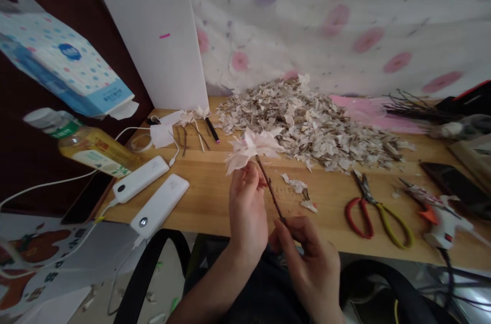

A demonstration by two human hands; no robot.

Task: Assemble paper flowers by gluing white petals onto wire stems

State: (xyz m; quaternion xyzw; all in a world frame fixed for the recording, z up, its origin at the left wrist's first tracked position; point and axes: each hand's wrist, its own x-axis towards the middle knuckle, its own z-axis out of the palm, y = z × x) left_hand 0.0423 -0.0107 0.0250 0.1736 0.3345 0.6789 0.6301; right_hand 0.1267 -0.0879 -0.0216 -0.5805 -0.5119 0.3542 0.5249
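1 paper flower (251,147) on dark twig stem (270,188), held up just over wooden table (326,211), near its front edge. L hand (247,216) closed round flower base; R hand (307,262) pinches stem low down. Paper-scrap heap (299,130) behind; 1 red/yellow scissors (368,216), 1 glue gun (441,222) to R, well apart; 2 power banks (140,179) L, at table edge.

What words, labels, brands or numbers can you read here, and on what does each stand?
Nothing is legible; all are too small or blurred:
blue oval logo on the white polka-dot cardboard carton
green-and-cream label on the clear plastic bottle of yellow liquid
small grey marks on the white rectangular power bank
printing on the white sheet with orange pictures
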